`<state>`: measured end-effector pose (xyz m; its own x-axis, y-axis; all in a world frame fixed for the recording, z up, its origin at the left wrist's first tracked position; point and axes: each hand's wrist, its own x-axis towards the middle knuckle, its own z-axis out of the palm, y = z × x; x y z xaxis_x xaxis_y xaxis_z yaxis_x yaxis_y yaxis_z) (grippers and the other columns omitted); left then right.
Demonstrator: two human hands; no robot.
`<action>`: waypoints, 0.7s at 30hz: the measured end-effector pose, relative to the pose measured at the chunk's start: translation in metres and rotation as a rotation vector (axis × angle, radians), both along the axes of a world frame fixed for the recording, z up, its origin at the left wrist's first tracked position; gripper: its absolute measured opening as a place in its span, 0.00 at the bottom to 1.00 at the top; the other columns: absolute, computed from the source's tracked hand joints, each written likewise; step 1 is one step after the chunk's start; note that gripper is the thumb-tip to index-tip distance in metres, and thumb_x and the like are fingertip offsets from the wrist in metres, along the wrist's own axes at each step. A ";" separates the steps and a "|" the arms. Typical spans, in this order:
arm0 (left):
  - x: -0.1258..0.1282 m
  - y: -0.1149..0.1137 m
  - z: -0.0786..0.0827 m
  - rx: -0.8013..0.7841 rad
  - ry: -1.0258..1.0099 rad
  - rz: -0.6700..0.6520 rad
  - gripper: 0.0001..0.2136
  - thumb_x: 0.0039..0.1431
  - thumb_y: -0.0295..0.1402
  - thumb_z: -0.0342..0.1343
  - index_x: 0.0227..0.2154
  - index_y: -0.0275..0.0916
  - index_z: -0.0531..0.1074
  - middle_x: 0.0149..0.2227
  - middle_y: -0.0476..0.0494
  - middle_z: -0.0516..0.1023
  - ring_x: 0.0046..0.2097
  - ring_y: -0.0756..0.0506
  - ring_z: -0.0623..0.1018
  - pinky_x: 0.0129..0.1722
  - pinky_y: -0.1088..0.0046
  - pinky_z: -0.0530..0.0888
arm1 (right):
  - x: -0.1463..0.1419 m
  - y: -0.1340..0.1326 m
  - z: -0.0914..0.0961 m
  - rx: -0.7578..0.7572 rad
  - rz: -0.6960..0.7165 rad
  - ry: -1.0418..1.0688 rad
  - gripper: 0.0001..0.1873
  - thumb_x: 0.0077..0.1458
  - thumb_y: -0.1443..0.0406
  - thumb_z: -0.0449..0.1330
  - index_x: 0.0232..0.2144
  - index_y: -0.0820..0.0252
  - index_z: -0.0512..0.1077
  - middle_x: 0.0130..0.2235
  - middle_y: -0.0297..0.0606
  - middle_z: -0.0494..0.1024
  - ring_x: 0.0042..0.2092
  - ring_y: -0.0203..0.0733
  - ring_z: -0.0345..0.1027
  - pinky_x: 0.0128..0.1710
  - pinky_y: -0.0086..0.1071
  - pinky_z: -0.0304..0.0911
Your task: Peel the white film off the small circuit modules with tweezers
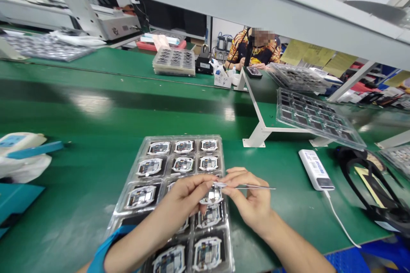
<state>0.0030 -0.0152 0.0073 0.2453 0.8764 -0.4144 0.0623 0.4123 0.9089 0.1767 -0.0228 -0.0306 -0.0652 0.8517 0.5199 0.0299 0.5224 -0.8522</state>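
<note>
Over a clear plastic tray, my left hand is closed on a watch module, a white frame with a circuit board in it. My right hand pinches a thin metal tool, whose straight shaft sticks out to the right. The fingertips of both hands meet at the module's upper edge, so the tool's working end is hard to make out. More modules of the same kind, such as this watch module, lie in the tray's pockets. A blue band circles my left wrist.
A white handheld device with a cable lies to the right, beside a black headband-like object. Behind them, a raised stand carries another tray. A stack of trays sits farther back. Across the bench sits another person.
</note>
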 end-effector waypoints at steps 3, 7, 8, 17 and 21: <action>-0.001 0.000 0.004 -0.012 -0.007 0.004 0.14 0.46 0.45 0.65 0.31 0.42 0.84 0.31 0.47 0.79 0.27 0.50 0.67 0.24 0.76 0.68 | 0.001 0.001 0.002 -0.089 0.022 0.049 0.06 0.55 0.69 0.68 0.34 0.54 0.77 0.35 0.37 0.85 0.39 0.44 0.81 0.43 0.41 0.76; -0.001 0.000 0.008 -0.015 -0.001 0.001 0.13 0.45 0.45 0.65 0.30 0.42 0.84 0.28 0.49 0.76 0.24 0.51 0.64 0.22 0.76 0.65 | 0.001 0.003 0.004 -0.173 0.030 0.127 0.05 0.55 0.68 0.69 0.33 0.55 0.76 0.34 0.37 0.85 0.38 0.43 0.81 0.39 0.36 0.77; -0.001 0.000 0.008 -0.017 0.000 0.000 0.14 0.44 0.45 0.65 0.30 0.42 0.84 0.28 0.49 0.76 0.24 0.51 0.64 0.22 0.76 0.65 | 0.000 0.003 0.004 -0.174 0.026 0.129 0.05 0.55 0.68 0.69 0.32 0.55 0.76 0.34 0.37 0.85 0.37 0.43 0.81 0.39 0.37 0.77; -0.002 0.000 0.003 0.000 0.010 -0.021 0.15 0.46 0.46 0.64 0.33 0.41 0.83 0.24 0.51 0.74 0.24 0.50 0.67 0.23 0.75 0.62 | 0.001 0.003 0.006 -0.017 0.025 0.019 0.07 0.54 0.72 0.68 0.32 0.54 0.78 0.32 0.35 0.86 0.36 0.43 0.82 0.49 0.43 0.75; -0.007 -0.001 0.001 0.026 0.032 -0.057 0.18 0.48 0.45 0.64 0.40 0.40 0.82 0.21 0.53 0.72 0.24 0.49 0.68 0.24 0.73 0.62 | 0.000 0.004 0.002 -0.087 0.001 0.073 0.04 0.55 0.68 0.68 0.33 0.54 0.77 0.35 0.37 0.86 0.38 0.44 0.82 0.46 0.43 0.76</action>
